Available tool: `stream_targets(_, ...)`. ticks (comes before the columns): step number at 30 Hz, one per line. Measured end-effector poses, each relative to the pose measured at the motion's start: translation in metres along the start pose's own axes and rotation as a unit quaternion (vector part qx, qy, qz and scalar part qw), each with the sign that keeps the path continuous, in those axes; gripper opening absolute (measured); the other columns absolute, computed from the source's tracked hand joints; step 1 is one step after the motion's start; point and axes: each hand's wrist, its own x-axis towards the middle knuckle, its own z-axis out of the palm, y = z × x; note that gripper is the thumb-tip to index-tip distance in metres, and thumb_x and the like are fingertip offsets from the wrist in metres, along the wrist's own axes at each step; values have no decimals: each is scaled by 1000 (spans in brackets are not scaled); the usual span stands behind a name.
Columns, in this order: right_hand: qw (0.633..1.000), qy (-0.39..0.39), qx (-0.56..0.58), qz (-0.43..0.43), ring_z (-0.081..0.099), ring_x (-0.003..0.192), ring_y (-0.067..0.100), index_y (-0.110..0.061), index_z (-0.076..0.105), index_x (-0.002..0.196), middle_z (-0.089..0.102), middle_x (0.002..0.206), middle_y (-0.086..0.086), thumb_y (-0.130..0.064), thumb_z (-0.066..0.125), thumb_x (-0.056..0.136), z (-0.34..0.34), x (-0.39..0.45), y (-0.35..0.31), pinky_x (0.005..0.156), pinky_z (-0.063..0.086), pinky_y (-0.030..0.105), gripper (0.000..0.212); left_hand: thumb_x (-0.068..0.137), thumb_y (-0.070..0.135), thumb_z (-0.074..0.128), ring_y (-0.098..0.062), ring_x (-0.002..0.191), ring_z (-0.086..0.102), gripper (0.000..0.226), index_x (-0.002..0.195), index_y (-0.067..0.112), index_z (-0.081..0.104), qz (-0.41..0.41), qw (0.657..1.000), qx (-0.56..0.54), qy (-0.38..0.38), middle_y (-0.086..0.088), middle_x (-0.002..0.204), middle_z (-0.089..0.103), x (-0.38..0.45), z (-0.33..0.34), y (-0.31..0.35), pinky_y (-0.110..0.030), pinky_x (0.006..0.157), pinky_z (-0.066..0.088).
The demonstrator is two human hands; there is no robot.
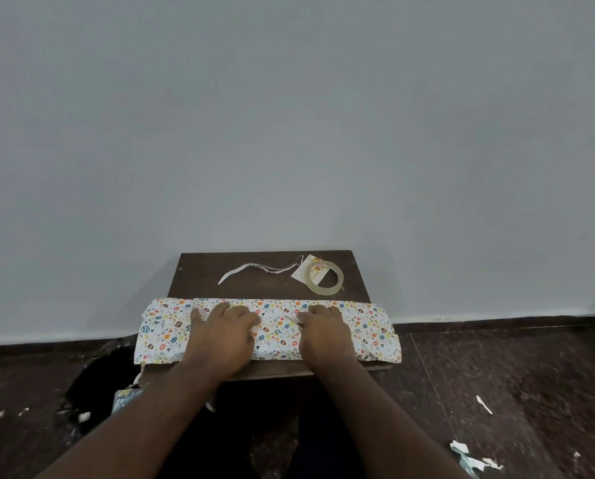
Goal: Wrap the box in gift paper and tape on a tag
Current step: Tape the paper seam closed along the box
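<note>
The box is hidden inside white gift paper (368, 326) printed with small coloured shapes, lying lengthwise across the near half of a small dark wooden table (199, 274). My left hand (225, 331) rests palm down on the paper left of centre, fingers spread flat. My right hand (323, 331) lies flat right of centre. A short strip of clear tape (290, 319) lies on the paper at its thumb tip. Behind the parcel sit a clear tape roll (325, 280), a white tag (301, 273) partly under it, and a white ribbon strip (254, 269).
The table stands against a plain grey wall. Both paper ends overhang the table's sides. On the dark floor lie paper scraps (472, 458) at right, one sliver (484, 404), and a dark bag with more scraps (95, 385) at left.
</note>
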Motion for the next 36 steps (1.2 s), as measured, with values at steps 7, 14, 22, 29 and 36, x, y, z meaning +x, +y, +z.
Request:
stream_targets(7,999,34,19,-11,43,129,28,-22,60,138,56,139,3,-19,50,101,6,1,4,102,48,43,38,97,11,53,-21,108,60,28,114,21,73,87,981,-158,70,3,112,68,40,-5,16,-36,88,50)
stream_targets(14,998,44,33,-31,48,128,26,-21,66,131,62,136,1,-26,53,101,8,8,13,104,45,37,33,86,40,79,-14,110,54,47,130,33,64,82,962,-246,-86,6,115,45,60,3,13,-33,96,47)
stream_targets(22,996,36,78,-31,45,133,28,-19,63,137,59,142,1,-23,58,101,0,4,15,109,39,38,37,87,45,76,-15,112,51,63,144,30,56,163,972,-139,-100,6,116,47,68,0,6,-31,90,42)
stream_targets(29,972,178,117,-96,58,89,25,-11,76,103,68,92,6,-18,49,89,27,-30,-6,75,51,39,31,96,44,49,-27,84,67,29,101,25,69,288,954,52,67,2,91,67,55,2,2,-36,65,54)
stream_targets(36,985,125,14,-118,64,103,27,-16,73,104,70,111,0,-16,61,81,42,-39,-3,79,53,44,26,91,31,41,-24,54,60,30,70,21,61,314,917,108,222,2,63,61,46,11,5,-30,50,41)
